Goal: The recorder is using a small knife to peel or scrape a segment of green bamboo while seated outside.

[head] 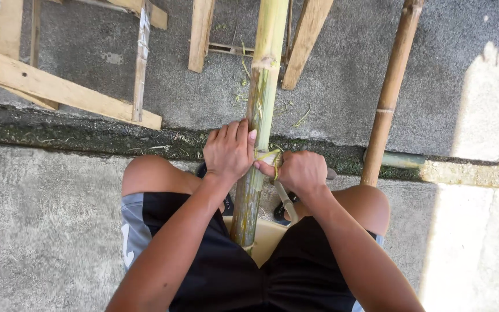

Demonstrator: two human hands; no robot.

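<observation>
Green bamboo pole: your left hand is gripping it, fingers wrapped round. Blade tool: your right hand is clenching it against the pole.

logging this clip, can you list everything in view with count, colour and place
green bamboo pole: 1, green-yellow, centre, running between the knees
brown bamboo pole: 1, brown, right, leaning over the concrete
green pipe-like piece: 1, green, lying along the groove, right
wooden frames: several planks, pale wood, top left and top centre
bamboo shavings: scattered, green, by the pole
stool: 1, beige, under the person
knife: 1, pale handle end, below the right fist
left hand: grips the green pole
right hand: closed on the knife
</observation>
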